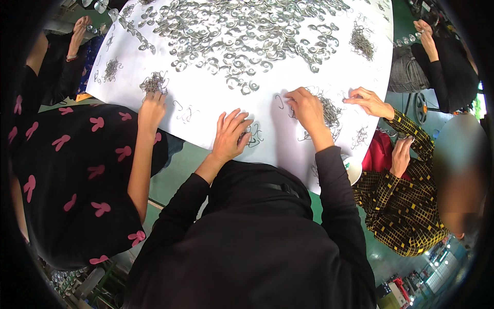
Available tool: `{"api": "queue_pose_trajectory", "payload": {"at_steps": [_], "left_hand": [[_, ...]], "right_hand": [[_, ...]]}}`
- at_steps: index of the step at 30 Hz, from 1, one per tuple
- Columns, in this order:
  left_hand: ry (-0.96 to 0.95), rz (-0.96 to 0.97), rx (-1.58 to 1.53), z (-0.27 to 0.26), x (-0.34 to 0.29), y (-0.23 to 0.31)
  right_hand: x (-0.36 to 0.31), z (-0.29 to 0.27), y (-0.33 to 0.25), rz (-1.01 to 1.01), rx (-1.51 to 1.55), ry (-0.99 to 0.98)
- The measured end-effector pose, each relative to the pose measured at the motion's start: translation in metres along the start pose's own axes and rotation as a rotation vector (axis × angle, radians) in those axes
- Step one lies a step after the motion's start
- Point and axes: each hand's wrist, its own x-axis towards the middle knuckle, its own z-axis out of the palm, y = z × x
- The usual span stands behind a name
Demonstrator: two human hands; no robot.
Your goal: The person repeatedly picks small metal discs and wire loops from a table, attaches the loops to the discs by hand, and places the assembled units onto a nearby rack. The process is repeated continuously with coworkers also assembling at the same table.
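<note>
My left hand [231, 135] lies at the near edge of the white table with its fingers stretched out and apart. Beside and partly under its fingers is a small cluster of thin wire hooks [254, 138]. My right hand [309, 112] is bent down at the tabletop, thumb and fingertips drawn together; whatever they grip is too small to make out. A single S-shaped wire hook [279, 102] lies just left of those fingertips. To the right of this hand sits a dense pile of wire hooks [332, 111], partly covered by it.
Many shiny metal discs [242, 36] with centre holes cover the white table's [206, 92] far half. More hook piles lie at the right [363, 42] and left [110, 70]. Co-workers' hands reach in from the left [152, 109] and right [371, 103]. A white cup [353, 170] stands at the right edge.
</note>
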Motion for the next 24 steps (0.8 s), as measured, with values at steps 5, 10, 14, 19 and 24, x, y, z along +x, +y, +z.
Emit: {"api": "queue_pose_trajectory", "payload": {"at_steps": [5, 10, 14, 19, 24], "left_hand": [[0.18, -0.013, 0.095, 0.003, 0.026, -0.009], [0.054, -0.046, 0.23, 0.018, 0.094, -0.022], [0.116, 0.039, 0.195, 0.017, 0.114, -0.025], [-0.045, -0.635, -0.82, 0.0, 0.102, -0.009], [-0.148, -0.886, -1.135, -0.014, 0.077, -0.004]], "right_hand": [[0.024, 0.007, -0.003, 0.219, -0.087, -0.196], [0.005, 0.023, -0.015, -0.037, -0.153, -0.244], [-0.008, 0.028, -0.02, -0.014, -0.197, -0.126], [-0.013, 0.045, -0.029, 0.032, -0.13, -0.085], [-0.014, 0.04, -0.034, 0.15, -0.038, -0.031]]}}
